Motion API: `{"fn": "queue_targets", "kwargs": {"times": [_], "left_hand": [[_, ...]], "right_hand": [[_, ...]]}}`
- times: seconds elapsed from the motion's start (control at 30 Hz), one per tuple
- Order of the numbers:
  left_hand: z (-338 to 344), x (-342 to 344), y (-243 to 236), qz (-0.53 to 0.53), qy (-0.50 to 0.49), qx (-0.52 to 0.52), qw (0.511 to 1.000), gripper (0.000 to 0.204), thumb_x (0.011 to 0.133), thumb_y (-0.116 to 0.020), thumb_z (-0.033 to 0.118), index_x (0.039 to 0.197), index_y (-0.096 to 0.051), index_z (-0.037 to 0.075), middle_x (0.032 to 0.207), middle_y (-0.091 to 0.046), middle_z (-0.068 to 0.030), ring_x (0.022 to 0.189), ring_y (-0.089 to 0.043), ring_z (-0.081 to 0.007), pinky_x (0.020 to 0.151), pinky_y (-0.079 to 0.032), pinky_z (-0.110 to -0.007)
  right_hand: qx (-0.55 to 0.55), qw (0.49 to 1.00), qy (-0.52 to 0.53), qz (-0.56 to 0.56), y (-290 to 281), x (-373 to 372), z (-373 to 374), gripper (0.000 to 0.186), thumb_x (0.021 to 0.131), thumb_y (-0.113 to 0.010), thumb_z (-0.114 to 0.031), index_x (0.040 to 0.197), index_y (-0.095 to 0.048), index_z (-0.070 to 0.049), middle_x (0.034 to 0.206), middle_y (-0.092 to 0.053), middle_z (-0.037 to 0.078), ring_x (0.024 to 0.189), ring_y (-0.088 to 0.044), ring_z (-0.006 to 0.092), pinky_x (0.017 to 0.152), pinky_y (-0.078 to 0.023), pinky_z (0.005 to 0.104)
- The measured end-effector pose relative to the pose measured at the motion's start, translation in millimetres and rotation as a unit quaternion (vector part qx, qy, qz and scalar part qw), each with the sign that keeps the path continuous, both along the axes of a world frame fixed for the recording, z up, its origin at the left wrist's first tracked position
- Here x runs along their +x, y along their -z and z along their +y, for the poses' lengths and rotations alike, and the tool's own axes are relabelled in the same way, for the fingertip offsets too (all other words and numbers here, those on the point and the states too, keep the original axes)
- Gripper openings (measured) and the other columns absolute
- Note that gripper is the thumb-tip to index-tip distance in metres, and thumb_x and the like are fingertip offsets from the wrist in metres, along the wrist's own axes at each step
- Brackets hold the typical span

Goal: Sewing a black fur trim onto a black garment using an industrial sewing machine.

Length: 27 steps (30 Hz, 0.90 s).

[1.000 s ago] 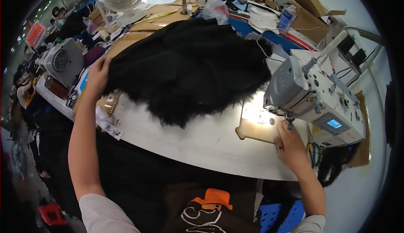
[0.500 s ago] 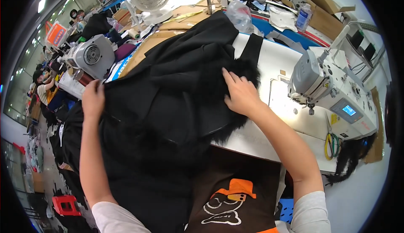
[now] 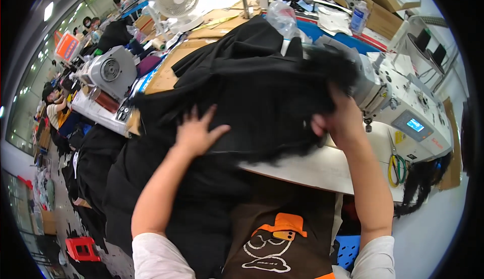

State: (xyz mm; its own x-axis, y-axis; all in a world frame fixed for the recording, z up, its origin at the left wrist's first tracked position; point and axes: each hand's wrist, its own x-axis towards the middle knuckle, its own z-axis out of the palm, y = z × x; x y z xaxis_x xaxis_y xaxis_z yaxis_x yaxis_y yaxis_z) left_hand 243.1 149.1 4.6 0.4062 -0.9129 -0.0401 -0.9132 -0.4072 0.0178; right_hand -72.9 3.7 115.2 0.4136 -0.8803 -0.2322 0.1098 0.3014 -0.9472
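Observation:
A large black garment (image 3: 257, 95) covers much of the white sewing table (image 3: 312, 170) and hangs off its front edge toward my lap. Fuzzy black fur trim (image 3: 335, 67) runs along its right side, blurred by motion. My left hand (image 3: 196, 133) lies on the cloth with its fingers spread. My right hand (image 3: 344, 120) grips the garment by its furry right edge, lifted just left of the sewing machine (image 3: 423, 110). The cloth and fur partly cover the machine's head, and some of my right fingertips are hidden.
Yellow-and-green-handled scissors (image 3: 397, 168) lie below the machine, beside black fur strips (image 3: 422, 183). A white fan (image 3: 177, 1) and cardboard (image 3: 176, 65) are at the back. A second machine (image 3: 111, 72) stands left; a red stool (image 3: 82, 249) is on the floor.
My right hand has moved right, pulling the furry edge toward the machine. My left hand has left the garment's left edge and come inward, its fingers now spread on the cloth.

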Motion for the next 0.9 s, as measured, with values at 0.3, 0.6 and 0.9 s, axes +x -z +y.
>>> {"fn": "queue_targets", "kwargs": {"times": [0.3, 0.6, 0.9], "left_hand": [[-60.5, 19.7, -83.4, -0.166, 0.034, 0.191, 0.967, 0.049, 0.096, -0.063, 0.050, 0.117, -0.073, 0.007, 0.119, -0.073, -0.0181, 0.113, -0.069, -0.0368, 0.095, -0.056, -0.047], [-76.8, -121.0, -57.1, 0.038, 0.223, -0.157, 0.961, 0.031, 0.090, -0.078, 0.031, 0.093, -0.071, 0.001, 0.090, -0.064, -0.0145, 0.090, -0.065, -0.0369, 0.078, -0.053, -0.046], [-62.2, -161.5, -42.1, 0.085, 0.333, -0.221, 0.913, 0.021, 0.085, -0.080, 0.015, 0.100, -0.070, 0.003, 0.092, -0.063, -0.0108, 0.090, -0.061, -0.0319, 0.078, -0.050, -0.041]], "right_hand": [[0.300, 0.947, -0.116, -0.016, 101.5, -57.0, 96.7, 0.070, 0.099, -0.040, -0.078, 0.118, -0.057, -0.012, 0.081, -0.063, 0.011, 0.052, -0.054, 0.0190, 0.045, -0.038, 0.0308], [0.343, 0.922, -0.150, -0.098, 106.1, -77.5, 108.3, 0.089, 0.096, -0.025, -0.085, 0.126, -0.057, -0.007, 0.084, -0.068, 0.018, 0.054, -0.064, 0.0229, 0.047, -0.051, 0.0319], [-0.035, 0.970, -0.087, 0.226, 77.6, -123.4, 90.8, 0.048, 0.102, -0.068, -0.040, 0.098, -0.064, 0.008, 0.081, -0.072, 0.011, 0.063, -0.070, 0.0143, 0.055, -0.057, 0.0274]]}}
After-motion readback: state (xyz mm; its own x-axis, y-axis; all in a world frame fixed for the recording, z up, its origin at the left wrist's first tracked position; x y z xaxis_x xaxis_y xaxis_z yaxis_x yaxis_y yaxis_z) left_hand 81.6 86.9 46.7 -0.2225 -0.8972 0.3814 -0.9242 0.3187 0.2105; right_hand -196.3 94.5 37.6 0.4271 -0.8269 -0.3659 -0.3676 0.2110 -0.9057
